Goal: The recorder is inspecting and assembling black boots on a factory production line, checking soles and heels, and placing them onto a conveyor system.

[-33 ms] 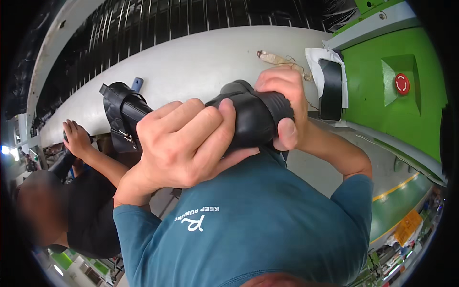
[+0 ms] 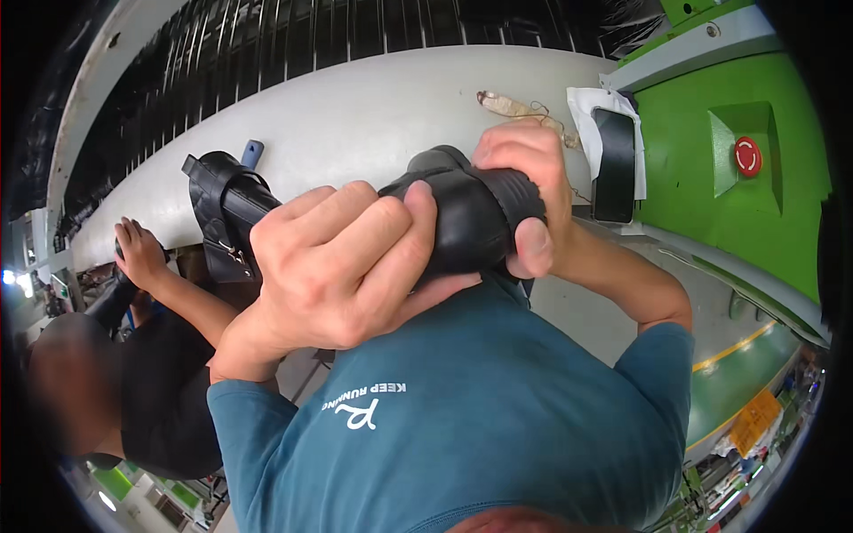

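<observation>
I hold a black leather boot (image 2: 462, 213) close in front of my chest, above the white conveyor belt (image 2: 355, 115). My left hand (image 2: 338, 266) wraps over the boot's middle, fingers curled around it. My right hand (image 2: 524, 191) clamps the boot's right end, thumb pointing down. The boot's shaft, with a strap and a metal buckle (image 2: 233, 256), sticks out to the left of my left hand.
A co-worker in black (image 2: 151, 400) stands at my left with one hand (image 2: 138, 253) at the belt's edge. On the belt lie a black sole-shaped piece (image 2: 615, 151) on white cloth, a beige scrap (image 2: 511, 107) and a small blue item (image 2: 251, 153). A green machine with a red button (image 2: 748, 155) stands at right.
</observation>
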A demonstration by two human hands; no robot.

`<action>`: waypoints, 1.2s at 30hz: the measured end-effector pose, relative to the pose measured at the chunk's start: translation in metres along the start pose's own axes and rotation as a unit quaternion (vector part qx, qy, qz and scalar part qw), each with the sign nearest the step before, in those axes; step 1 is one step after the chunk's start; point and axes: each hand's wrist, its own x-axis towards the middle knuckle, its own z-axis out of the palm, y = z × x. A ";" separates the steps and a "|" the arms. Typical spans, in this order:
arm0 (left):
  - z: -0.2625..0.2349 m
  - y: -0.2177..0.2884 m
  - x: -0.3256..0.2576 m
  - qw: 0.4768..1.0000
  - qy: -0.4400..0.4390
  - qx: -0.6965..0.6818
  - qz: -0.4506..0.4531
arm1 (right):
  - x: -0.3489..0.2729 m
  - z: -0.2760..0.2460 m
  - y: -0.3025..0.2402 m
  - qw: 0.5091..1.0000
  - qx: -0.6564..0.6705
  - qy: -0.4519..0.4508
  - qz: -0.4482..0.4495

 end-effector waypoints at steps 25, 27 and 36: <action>0.097 -0.038 -0.150 0.948 0.020 -0.215 -0.235 | -0.010 -0.009 0.002 0.967 -0.177 -0.170 0.069; 0.102 -0.025 -0.145 0.941 0.062 -0.236 -0.236 | -0.024 -0.008 0.006 0.970 -0.176 -0.163 0.045; 0.105 0.000 -0.113 0.969 0.093 -0.112 -0.197 | -0.025 0.007 -0.008 0.943 -0.266 -0.196 -0.036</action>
